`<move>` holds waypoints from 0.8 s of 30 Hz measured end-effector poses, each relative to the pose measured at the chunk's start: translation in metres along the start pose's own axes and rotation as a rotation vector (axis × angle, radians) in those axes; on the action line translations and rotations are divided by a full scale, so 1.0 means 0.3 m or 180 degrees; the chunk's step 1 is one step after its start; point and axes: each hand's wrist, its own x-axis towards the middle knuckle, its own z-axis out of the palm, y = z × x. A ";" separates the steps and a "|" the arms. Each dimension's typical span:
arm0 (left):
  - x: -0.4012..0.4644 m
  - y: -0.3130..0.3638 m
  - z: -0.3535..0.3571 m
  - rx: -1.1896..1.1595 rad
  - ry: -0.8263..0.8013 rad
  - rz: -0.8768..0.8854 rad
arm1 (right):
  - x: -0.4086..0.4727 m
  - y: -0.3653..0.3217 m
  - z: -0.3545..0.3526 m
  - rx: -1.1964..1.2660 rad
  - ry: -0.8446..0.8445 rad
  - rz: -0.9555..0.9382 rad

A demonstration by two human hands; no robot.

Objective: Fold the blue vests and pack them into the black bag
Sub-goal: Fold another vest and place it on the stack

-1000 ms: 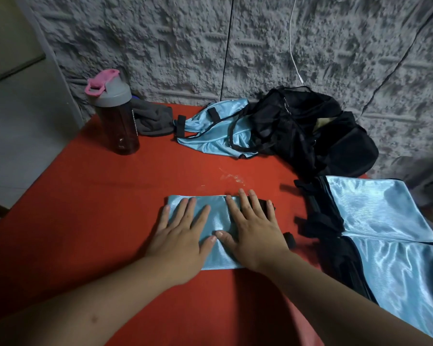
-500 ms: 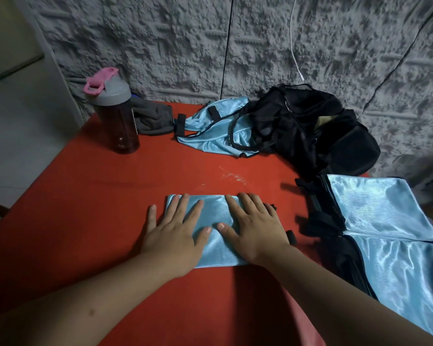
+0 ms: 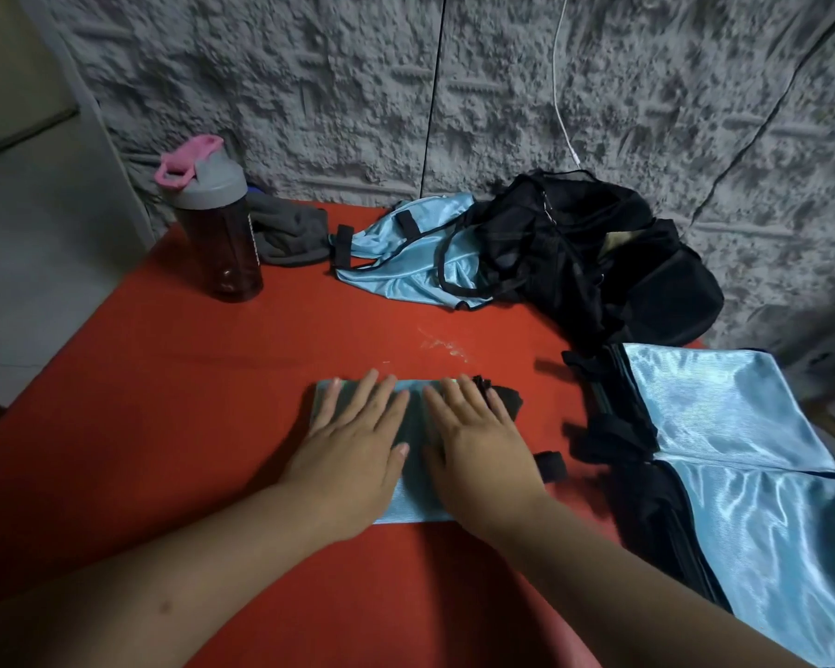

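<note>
A folded blue vest (image 3: pixel 413 494) lies flat on the red table (image 3: pixel 189 402), its black straps sticking out on the right. My left hand (image 3: pixel 353 445) and my right hand (image 3: pixel 478 441) press on it side by side, fingers straight and flat. The black bag (image 3: pixel 598 262) sits slumped at the back right against the wall. A crumpled blue vest (image 3: pixel 406 253) lies at the bag's left, partly under its strap. More blue vests (image 3: pixel 724 436) lie spread flat at the right edge of the table.
A dark shaker bottle (image 3: pixel 218 229) with a grey lid and pink cap stands at the back left. A grey cloth (image 3: pixel 285 233) lies behind it. A white cable (image 3: pixel 562 103) hangs on the textured grey wall. The floor drops away on the left.
Both hands have slid a little closer together on the folded vest, with the fingers drawn in. The vest itself stays in place.
</note>
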 end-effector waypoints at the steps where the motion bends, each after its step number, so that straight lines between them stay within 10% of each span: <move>1: 0.002 0.000 0.011 -0.0040 -0.0056 0.0082 | -0.015 0.005 0.019 0.0029 -0.0155 -0.0035; 24: -0.013 -0.045 0.009 -0.0015 -0.0323 -0.0649 | -0.034 0.014 0.029 0.0056 -0.0580 0.0290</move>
